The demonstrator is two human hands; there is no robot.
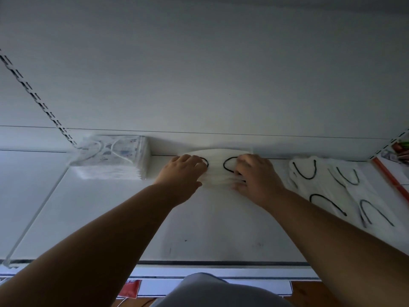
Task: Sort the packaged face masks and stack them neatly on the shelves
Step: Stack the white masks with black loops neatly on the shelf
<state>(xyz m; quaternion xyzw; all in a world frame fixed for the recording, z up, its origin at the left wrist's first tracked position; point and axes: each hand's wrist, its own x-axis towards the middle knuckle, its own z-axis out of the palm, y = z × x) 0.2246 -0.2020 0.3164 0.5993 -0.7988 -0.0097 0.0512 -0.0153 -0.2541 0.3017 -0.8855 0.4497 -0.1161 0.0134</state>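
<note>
— Both forearms nearest. Shelf (110, 218), leftmost?
— One patterned mask stack (110, 158). Left hand (180, 173), right hand (256, 176): fingers clasp one white mask stack (218, 173), edges hidden. Loose white masks (327, 187): count unclear.

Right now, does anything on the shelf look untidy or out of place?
Yes. The masks at right lie spread loosely across the shelf, overlapping at different angles with their black loops pointing different ways. The patterned stack at left is squared against the back, and both hands, left hand and right hand, press on the middle stack.
</note>
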